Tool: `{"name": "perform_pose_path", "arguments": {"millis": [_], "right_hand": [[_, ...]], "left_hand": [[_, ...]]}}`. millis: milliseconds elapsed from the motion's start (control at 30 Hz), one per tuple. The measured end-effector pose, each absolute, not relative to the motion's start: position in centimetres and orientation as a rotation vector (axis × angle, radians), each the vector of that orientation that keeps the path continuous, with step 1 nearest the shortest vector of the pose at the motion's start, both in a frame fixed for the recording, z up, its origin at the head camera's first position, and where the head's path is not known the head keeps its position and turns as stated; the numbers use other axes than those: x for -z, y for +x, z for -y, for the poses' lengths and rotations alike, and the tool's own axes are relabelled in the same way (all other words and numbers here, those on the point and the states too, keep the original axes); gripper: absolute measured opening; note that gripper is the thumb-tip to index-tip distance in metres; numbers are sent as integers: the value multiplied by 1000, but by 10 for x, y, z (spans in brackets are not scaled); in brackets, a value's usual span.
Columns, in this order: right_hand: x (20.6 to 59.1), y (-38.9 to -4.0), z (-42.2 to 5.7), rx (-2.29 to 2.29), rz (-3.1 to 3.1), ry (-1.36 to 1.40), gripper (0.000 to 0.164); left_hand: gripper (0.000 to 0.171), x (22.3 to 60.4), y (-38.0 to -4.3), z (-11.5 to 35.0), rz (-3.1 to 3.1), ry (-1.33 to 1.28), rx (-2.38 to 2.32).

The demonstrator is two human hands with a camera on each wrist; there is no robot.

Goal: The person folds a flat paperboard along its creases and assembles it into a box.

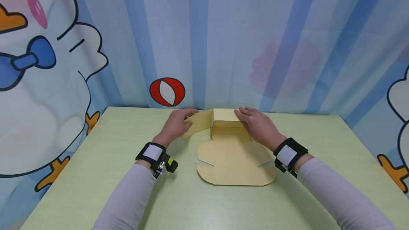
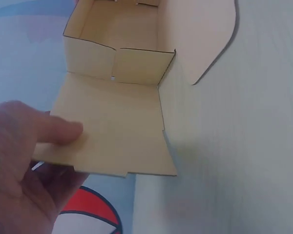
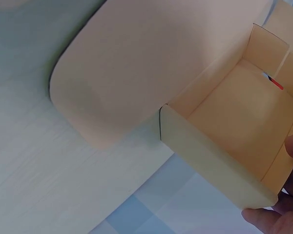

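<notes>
A partly folded tan cardboard box (image 1: 227, 125) stands near the back of the table, its tray part raised and its slotted lid panel (image 1: 234, 155) lying flat toward the front. My left hand (image 1: 174, 125) pinches a side flap (image 2: 112, 129) that sticks out to the left, thumb on its inner face and fingers behind. At the opposite side, my right hand (image 1: 260, 127) holds the box's far right corner. In the right wrist view its thumb is at the back wall, with fingers (image 3: 263, 219) around the outer corner. The left end wall (image 2: 115, 63) stands upright.
The pale green table (image 1: 115, 162) ends just behind the box. A striped blue curtain (image 1: 220, 38) with cartoon prints hangs beyond that edge. Both wrists wear black straps with small cameras.
</notes>
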State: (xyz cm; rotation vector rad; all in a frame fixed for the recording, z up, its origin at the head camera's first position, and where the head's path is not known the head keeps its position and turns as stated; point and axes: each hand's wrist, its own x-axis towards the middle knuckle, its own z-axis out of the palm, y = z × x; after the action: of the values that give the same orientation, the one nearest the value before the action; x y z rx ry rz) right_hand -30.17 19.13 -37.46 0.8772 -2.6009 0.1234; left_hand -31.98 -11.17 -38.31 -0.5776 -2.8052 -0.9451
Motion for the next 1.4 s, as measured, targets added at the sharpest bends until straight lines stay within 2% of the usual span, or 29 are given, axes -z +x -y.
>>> {"name": "perform_pose_path", "arguments": {"millis": [133, 300, 833, 1167, 1400], "right_hand": [[374, -301, -191, -120, 2601, 874, 43], [373, -301, -192, -131, 2601, 873, 42], [373, -301, -192, -130, 2602, 879, 43], [372, -300, -189, -119, 2605, 869, 41], [372, -302, -187, -114, 2604, 863, 41]], "left_hand": [[47, 392, -321, 118, 2820, -581, 1156], [48, 403, -320, 123, 2884, -612, 1186], [29, 394, -306, 112, 2962, -657, 1134], [36, 391, -302, 103, 2977, -652, 1196], [47, 390, -297, 94, 2955, -649, 1289]]}}
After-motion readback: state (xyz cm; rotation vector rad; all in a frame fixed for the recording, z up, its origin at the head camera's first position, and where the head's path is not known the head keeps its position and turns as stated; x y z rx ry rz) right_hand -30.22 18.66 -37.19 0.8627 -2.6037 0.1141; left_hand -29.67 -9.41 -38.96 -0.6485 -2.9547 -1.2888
